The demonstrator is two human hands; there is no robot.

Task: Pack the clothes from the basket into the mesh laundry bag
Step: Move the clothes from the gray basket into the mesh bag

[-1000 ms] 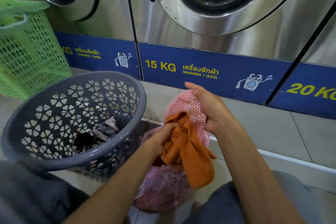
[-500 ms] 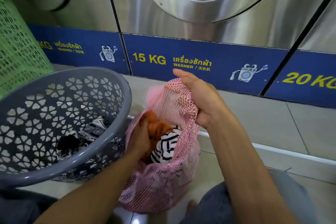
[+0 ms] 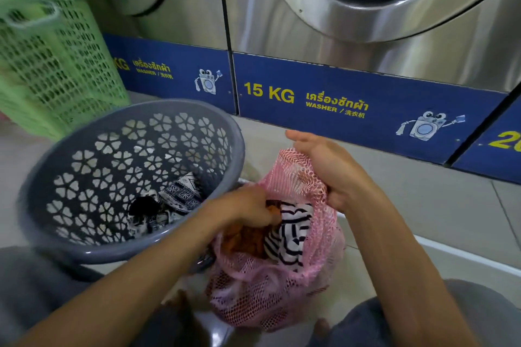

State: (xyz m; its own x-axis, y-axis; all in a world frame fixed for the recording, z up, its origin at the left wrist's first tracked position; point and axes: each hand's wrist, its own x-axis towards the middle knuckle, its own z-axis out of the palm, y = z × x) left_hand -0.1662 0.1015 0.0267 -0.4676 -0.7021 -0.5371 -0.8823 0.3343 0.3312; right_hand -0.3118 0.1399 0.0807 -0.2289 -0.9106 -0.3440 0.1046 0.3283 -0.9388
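A pink mesh laundry bag [image 3: 270, 293] stands on the floor between my knees. My right hand [image 3: 329, 169] grips its raised rim and holds the mouth open. My left hand [image 3: 245, 208] is at the bag's mouth, fingers curled on an orange garment [image 3: 248, 242] that lies inside. A black-and-white striped garment [image 3: 290, 236] lies beside it in the bag. To the left a grey basket [image 3: 132, 248] with flower-shaped holes tilts toward me. It holds a dark patterned cloth [image 3: 180, 194] and a black piece [image 3: 143, 207].
A green plastic basket [image 3: 53, 65] stands at the far left. Steel washing machines [image 3: 338, 22] with blue base panels [image 3: 324, 101] close off the back. A raised tiled step [image 3: 423, 200] runs under them. My knees in grey trousers [image 3: 451, 315] sit at the bottom.
The orange garment hung outside the bag from my left hand; it now lies inside, with my left hand pushed into the mouth. My right hand keeps its hold on the rim.
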